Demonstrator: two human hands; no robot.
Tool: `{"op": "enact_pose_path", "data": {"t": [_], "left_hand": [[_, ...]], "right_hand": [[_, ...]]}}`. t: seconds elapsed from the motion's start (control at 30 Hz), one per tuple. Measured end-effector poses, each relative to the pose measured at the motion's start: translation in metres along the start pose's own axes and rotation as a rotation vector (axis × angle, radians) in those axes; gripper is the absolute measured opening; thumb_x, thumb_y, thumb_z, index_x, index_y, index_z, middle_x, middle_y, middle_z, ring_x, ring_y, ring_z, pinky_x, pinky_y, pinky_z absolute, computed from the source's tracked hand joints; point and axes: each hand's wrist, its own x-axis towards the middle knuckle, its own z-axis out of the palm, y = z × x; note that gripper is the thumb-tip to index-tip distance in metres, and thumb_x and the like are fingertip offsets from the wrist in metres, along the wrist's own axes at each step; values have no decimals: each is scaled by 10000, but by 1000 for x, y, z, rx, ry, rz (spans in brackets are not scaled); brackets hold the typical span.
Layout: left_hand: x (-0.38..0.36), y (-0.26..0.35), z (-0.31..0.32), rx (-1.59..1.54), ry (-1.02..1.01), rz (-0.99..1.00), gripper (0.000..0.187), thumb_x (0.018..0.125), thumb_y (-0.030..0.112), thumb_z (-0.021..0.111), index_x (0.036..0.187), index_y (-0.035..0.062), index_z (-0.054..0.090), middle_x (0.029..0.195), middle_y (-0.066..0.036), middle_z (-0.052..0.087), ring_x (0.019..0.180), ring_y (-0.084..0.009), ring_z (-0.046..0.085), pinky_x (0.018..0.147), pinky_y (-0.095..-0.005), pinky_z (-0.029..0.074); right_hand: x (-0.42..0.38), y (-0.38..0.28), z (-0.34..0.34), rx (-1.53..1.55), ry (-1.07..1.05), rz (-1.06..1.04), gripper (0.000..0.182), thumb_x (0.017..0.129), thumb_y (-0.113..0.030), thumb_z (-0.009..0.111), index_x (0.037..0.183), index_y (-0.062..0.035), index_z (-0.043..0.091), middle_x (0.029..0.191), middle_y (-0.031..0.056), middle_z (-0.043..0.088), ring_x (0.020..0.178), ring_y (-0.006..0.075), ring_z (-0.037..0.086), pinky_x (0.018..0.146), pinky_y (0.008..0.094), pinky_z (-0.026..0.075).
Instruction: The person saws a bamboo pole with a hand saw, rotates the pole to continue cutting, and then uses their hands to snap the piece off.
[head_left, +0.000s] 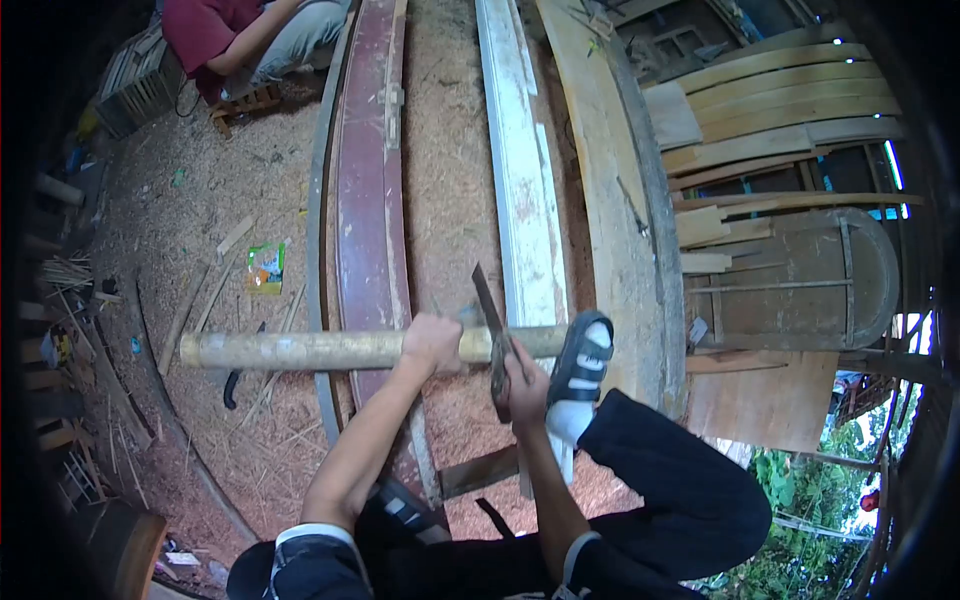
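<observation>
A thick bamboo pole (290, 350) lies crosswise over the long boards in front of me. My left hand (435, 342) is wrapped round the pole near its middle. Just to the right, my right hand (525, 388) grips a machete (489, 305), its dark blade pointing up and away across the pole. One sandalled foot (583, 358) rests at the pole's right end. My other foot (405, 510) is low in the view, partly hidden by my left arm.
Beneath the pole run a dark red board (370, 200) and a white board (520, 190). Further right is a wide plank (600, 180). Another person (255, 45) sits at the upper left. Wood shavings, sticks and a colourful packet (265, 268) lie on the ground.
</observation>
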Motion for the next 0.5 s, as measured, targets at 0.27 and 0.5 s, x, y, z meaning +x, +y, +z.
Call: {"op": "enact_pose_path", "data": {"t": [0.27, 0.5], "left_hand": [[1, -5, -17, -14, -48, -44, 608, 583, 583, 830, 880, 57, 755, 915, -146, 742, 842, -285, 728, 751, -396, 575], [6, -5, -5, -23, 10, 23, 640, 532, 615, 823, 830, 53, 744, 826, -165, 729, 786, -309, 724, 711, -408, 570]], "right_hand": [[-49, -56, -14, 151, -23, 136, 399, 993, -166, 585, 1354, 3, 576, 641, -60, 489, 490, 17, 395, 427, 200, 318], [-83, -64, -17, 115, 9, 91, 390, 1025, -168, 520, 1367, 18, 541, 562, -82, 370, 432, 13, 294, 403, 214, 230]]}}
